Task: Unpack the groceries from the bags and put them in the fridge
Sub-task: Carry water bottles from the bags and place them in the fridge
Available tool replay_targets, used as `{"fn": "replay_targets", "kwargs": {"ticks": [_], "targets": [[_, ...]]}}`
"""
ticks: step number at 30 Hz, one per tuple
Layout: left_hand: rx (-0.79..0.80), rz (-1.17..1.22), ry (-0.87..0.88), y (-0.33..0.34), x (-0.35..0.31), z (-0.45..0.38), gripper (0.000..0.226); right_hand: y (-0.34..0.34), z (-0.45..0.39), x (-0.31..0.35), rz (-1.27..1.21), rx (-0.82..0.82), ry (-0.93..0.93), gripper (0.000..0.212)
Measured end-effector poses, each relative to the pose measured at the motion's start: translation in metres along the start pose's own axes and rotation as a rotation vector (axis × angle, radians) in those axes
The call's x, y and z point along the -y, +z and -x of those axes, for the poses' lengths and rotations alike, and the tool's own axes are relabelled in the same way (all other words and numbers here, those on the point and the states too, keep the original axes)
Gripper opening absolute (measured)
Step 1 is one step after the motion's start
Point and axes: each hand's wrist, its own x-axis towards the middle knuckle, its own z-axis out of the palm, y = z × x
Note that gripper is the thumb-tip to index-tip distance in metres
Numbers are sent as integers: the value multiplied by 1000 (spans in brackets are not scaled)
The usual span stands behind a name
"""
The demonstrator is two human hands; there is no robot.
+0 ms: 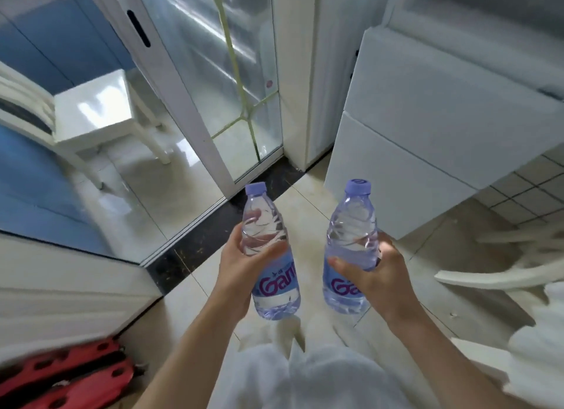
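From the head camera, my left hand (241,271) held one water bottle (268,253) with fingers wrapped around its middle, and my right hand (374,274) held a second water bottle (351,244) the same way. Both stood nearly upright with lilac caps, apart from each other. Each blue label showed purple letters, "Gan" and "Ga", the rest hidden. The closed white fridge (427,128) stood ahead on my right, with bare tiled floor (308,207) between us. A glass door (213,73) was ahead on my left.

Home kitchen: white fridge (427,128), tiled floor (305,213).
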Motion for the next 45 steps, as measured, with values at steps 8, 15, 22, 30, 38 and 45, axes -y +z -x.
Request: {"fn": "replay_targets", "kwargs": {"ticks": [8,15,22,30,38,45], "targets": [[232,-96,60,60,-67,-96,62,-29,-77,33,-130,-230,52,70],[369,-111,199,160,-129,-158,63,-90,-158,56,-90,-408,16,62],[493,-90,353,250,-202,-202,59,-151,-234,94,-159,-534,-54,57],[622,-60,505,343,-275,-264,59,-210,-313,145,-172,-721,-125,57],[754,-114,739,438,-347,-320,49,-268,-395,192,-187,-890,-215,41],[849,-104,919,515,-397,-338,59,-318,-456,223,-155,-1080,-306,45]]}}
